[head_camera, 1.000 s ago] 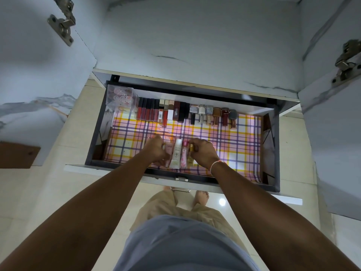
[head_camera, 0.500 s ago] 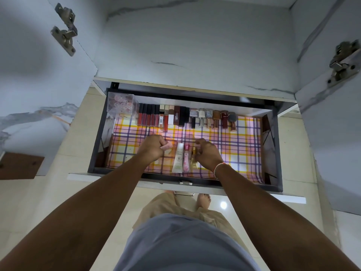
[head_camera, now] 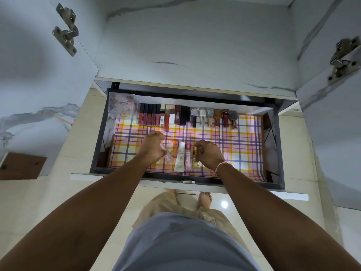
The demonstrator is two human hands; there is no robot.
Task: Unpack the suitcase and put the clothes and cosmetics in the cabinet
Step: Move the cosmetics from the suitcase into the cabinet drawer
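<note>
Head view: left hand (head_camera: 154, 146) is curled round a pale pink tube (head_camera: 167, 153), which sticks out below the fingers and angles down-right over the liner. Right hand (head_camera: 209, 154) has fingers curled, pinching the top of a gold bottle (head_camera: 195, 159); a pale band (head_camera: 221, 166) sits on that wrist. Between the hands, lying side by side near the drawer's front edge: white tube (head_camera: 180, 157), then pink bottle (head_camera: 188, 158), then the gold bottle, all roughly parallel, caps pointing to the back. Pink tube is just left of the white tube, apart from it or barely touching, cannot tell which. All of this lies on a plaid liner (head_camera: 234, 147) in pink, yellow and purple that covers the floor of the open drawer (head_camera: 281, 153), dark-walled. Along the back wall runs a row of cosmetics: red lip glosses (head_camera: 148, 116) at left, then lipsticks (head_camera: 180, 115) in dark and gold cases, then nail polish bottles (head_camera: 214, 118) to the right, standing close together. Clear box (head_camera: 122, 103) with small round pink items sits in the back left corner. Liner right of the right hand is bare. Above the drawer, grey marbled cabinet (head_camera: 195, 45) interior with both doors swung open, hinges (head_camera: 66, 29) visible on each. Below the drawer front: tan trousers, grey shirt, a bare foot (head_camera: 205, 198) on pale tiled floor (head_camera: 58, 192).
</note>
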